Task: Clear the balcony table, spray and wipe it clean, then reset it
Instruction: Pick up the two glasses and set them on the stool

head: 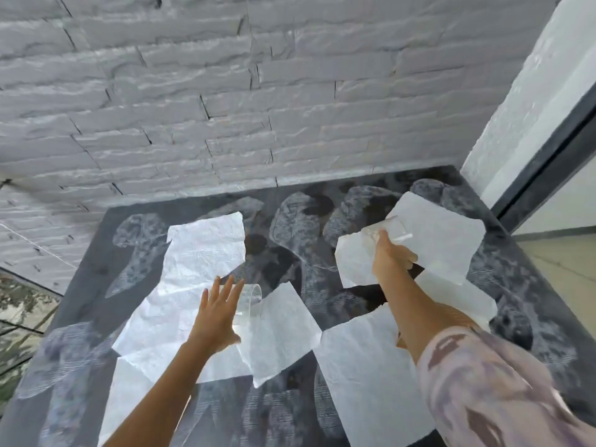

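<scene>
Nearest: one patterned pink sleeve (483, 382) on the right arm; left forearm is bare. Table (93, 262) has a dark grey top with a mottled print and carries white paper sheets (364, 382). I count at least 6, but the overlaps on the left side make the exact number unclear. 2 clear glasses total. Left hand (216, 317) is wide, fingers straight and spread, right up against the near glass (250, 301), which sits over the mid-table sheets; can't tell if there's actual contact or whether that glass is upright. Further out, the right hand (392, 256) is wrapped around the far glass (387, 230), held above the far-right sheet (435, 240), apparently off the surface. Another sheet (206, 246) lies far-left. Behind the table: one white brick-pattern wall (225, 108), with one dark frame (548, 166) at the right.
</scene>
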`<state>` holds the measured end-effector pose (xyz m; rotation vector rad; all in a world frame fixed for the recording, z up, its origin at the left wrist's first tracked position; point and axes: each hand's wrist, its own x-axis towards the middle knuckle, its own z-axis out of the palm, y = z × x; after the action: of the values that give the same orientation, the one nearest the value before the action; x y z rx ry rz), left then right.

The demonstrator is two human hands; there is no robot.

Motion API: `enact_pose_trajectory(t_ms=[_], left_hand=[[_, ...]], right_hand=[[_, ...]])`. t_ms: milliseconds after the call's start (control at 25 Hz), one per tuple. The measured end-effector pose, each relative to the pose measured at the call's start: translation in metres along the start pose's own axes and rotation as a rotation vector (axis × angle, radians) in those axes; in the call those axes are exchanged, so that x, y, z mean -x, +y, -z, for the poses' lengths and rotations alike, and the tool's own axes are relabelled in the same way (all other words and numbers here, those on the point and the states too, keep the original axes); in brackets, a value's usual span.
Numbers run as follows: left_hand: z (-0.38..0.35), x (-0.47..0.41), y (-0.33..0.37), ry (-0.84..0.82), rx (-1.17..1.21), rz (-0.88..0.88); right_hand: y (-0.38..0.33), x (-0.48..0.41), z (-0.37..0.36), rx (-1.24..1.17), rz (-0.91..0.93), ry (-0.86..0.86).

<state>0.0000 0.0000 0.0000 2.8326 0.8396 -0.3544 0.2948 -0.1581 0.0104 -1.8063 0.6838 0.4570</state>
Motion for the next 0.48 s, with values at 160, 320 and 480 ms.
enact_pose_trajectory(t_ms=[160,320,480], left_hand=[[-0.011,-0.015,-0.006,0.092,-0.025,0.013],[-0.014,-0.021,-0.003,0.217,0.011,-0.025],[-0.014,-0.024,0.002,0.322,0.011,-0.043]], right_hand=[[-0.018,-0.022,-0.014,-0.043,-0.094,0.074],[-0.025,-0.033,-0.025,-0.010,-0.110,0.082],[-0.022,-0.046,-0.035,-0.019,-0.108,0.080]])
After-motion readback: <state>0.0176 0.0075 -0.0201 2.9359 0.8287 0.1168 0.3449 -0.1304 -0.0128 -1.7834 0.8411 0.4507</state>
